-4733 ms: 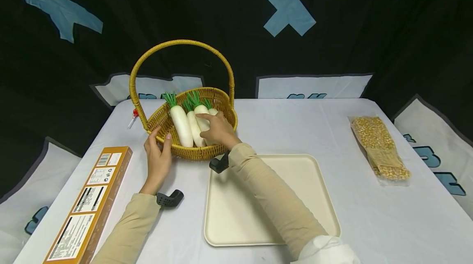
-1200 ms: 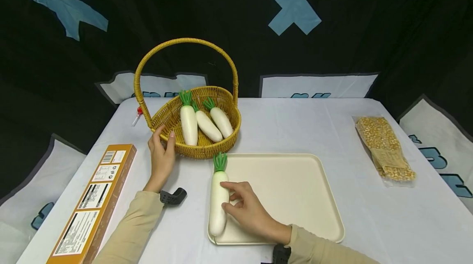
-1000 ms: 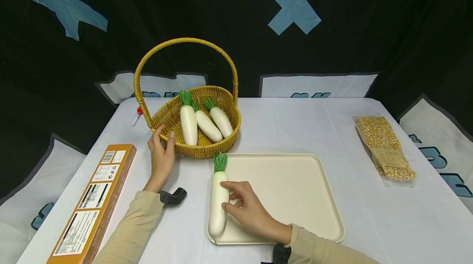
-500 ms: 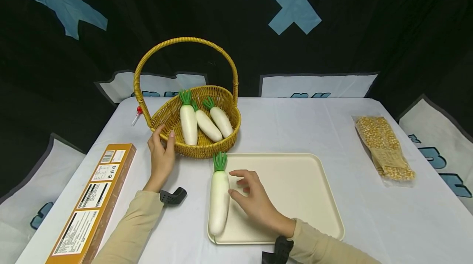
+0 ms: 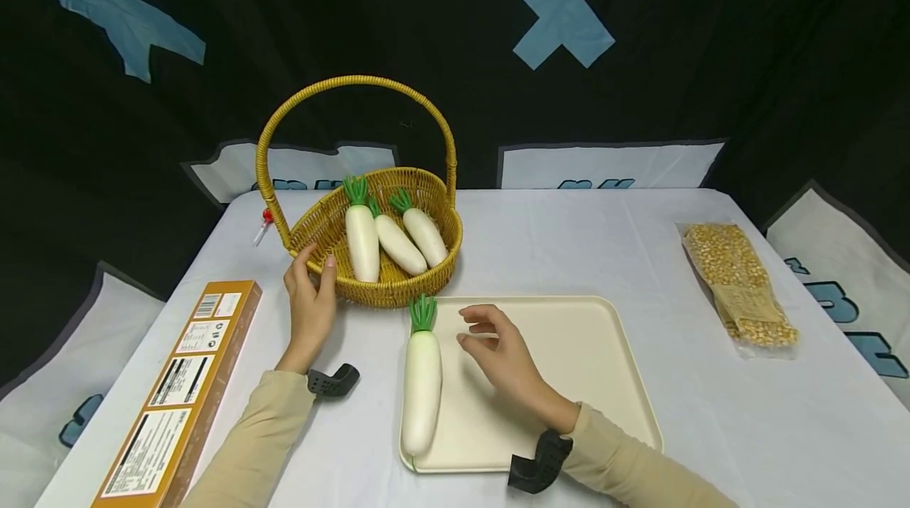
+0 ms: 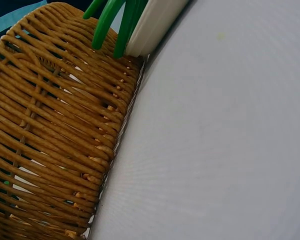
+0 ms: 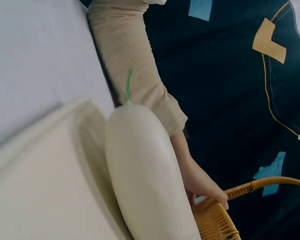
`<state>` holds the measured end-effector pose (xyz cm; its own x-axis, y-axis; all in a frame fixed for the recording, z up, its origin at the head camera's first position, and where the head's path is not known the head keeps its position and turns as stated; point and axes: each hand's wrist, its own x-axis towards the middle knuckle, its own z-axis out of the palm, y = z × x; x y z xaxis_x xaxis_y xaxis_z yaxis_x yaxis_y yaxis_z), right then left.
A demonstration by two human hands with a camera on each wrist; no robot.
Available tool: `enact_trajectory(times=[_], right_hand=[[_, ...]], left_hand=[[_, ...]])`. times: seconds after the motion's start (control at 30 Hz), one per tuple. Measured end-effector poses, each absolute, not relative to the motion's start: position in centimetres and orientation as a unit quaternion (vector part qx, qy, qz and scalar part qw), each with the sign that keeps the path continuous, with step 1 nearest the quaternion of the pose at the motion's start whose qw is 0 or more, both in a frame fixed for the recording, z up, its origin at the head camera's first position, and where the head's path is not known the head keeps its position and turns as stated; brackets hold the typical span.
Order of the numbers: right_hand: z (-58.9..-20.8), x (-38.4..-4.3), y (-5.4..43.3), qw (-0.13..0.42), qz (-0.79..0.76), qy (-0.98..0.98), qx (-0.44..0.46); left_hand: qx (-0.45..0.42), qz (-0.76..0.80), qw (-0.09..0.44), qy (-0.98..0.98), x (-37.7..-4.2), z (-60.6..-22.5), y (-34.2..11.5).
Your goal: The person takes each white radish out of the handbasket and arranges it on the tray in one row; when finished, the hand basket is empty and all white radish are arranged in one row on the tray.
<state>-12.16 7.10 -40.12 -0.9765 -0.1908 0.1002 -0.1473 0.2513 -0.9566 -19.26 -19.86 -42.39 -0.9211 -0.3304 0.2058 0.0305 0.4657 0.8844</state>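
A woven basket (image 5: 387, 292) with a tall handle stands at the back left, holding three white radishes (image 5: 362, 243) with green tops. My left hand (image 5: 310, 310) grips its near left rim, fingers over the edge; in the left wrist view the wicker side (image 6: 55, 120) fills the left. Another white radish (image 5: 423, 393) lies lengthwise along the left side of the cream tray (image 5: 569, 381), its leaves at the tray's far edge. Over the tray, just right of that radish, hovers my right hand (image 5: 508, 358), fingers loosely bent with nothing in them.
A long orange-brown box (image 5: 178, 393) lies along the table's left side. Behind it, beside the basket, is a small red-topped stick (image 5: 265, 225). A clear bag of corn kernels (image 5: 735, 283) lies at the right. A black curtain (image 5: 640, 58) hangs behind the table.
A radish has gone from the basket to the tray's left side. My right hand has let go of it and moved up and right. The left hand stays on the basket rim.
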Motion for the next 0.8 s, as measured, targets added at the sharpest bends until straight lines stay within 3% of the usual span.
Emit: enact_trajectory(times=[0.5, 0.8], right_hand=[[-38.6, -13.6, 7.3, -0.012, -0.609, 0.788, -0.088], [-37.7, -16.5, 5.2, -0.037, -0.574, 0.805, -0.145]], left_hand=[[0.090, -0.511, 0.168, -0.838, -19.6, -42.3, -19.4], [0.093, -0.509, 0.178, -0.837, -19.2, -42.5, -19.8]])
